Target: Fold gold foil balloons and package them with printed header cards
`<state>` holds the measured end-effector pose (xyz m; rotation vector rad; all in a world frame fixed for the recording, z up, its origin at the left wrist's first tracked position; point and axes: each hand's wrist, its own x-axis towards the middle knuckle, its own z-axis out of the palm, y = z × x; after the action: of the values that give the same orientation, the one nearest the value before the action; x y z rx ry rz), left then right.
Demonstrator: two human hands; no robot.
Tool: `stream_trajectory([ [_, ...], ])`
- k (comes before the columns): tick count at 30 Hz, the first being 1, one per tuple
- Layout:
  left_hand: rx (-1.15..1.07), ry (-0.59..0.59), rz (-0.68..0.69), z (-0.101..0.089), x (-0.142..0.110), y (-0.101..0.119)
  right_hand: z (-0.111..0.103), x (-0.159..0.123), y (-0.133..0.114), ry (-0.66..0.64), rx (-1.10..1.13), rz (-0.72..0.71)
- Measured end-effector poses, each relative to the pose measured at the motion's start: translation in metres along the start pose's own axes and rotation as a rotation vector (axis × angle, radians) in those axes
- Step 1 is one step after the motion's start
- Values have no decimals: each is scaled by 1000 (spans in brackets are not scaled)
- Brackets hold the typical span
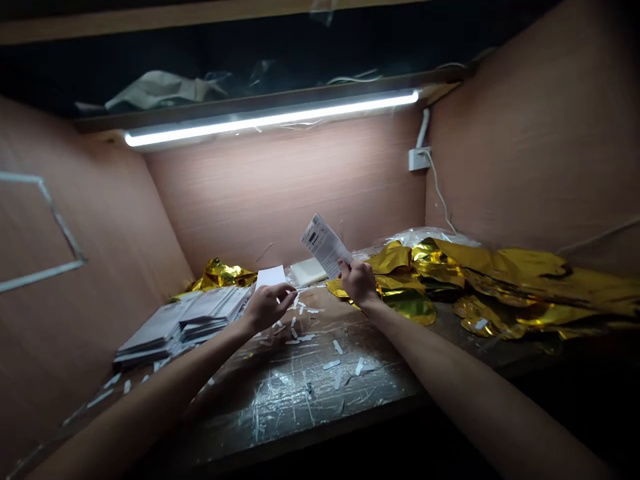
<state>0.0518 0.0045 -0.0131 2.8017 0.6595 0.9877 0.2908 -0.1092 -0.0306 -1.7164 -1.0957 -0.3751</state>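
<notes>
My right hand (359, 281) is closed around the lower end of a printed leaflet (325, 245), white with dark lettering, raised and tilted above the table. Nothing shows in my left hand (270, 307), whose fingers are loosely stretched out over the tabletop. Just behind its fingers is a plain white card (271, 276); I cannot tell whether they touch. Left of that hand lie stacks of white paper pieces (165, 327), partly behind my forearm. Gold foil sheets (400, 267) are heaped beside and behind my right hand.
Small white strips (337, 379) are scattered over the tape-covered table (280, 400). More gold foil (223, 275) lies at the back left. Wooden panels enclose the sides and back. A lit tube lamp (275, 120) hangs under a shelf, with a white socket box (419, 159) nearby.
</notes>
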Motion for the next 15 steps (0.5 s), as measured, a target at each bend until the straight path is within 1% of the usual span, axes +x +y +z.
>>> stream_trajectory([
  [2, 4, -46, -113, 1, 33, 1, -2, 6, 4, 38, 63, 103],
  [4, 28, -68, -201, 7, 71, 0, -5, 12, 7, 48, 113, 180],
  [6, 34, -78, -332, 18, 104, -4, -8, 15, 11, 44, 138, 230],
  [8, 10, -81, -496, 31, 130, -11, -11, 16, 12, 22, 136, 257],
  [10, -32, -71, -654, 45, 145, -17, -15, 15, 12, -25, 120, 265],
  [12, -90, -54, -777, 56, 152, -23, -18, 14, 11, -71, 98, 265],
  [14, -174, -38, -854, 63, 154, -28, -20, 12, 9, -96, 83, 259],
  [15, -239, -29, -868, 65, 155, -30, -22, 12, 9, -100, 82, 253],
])
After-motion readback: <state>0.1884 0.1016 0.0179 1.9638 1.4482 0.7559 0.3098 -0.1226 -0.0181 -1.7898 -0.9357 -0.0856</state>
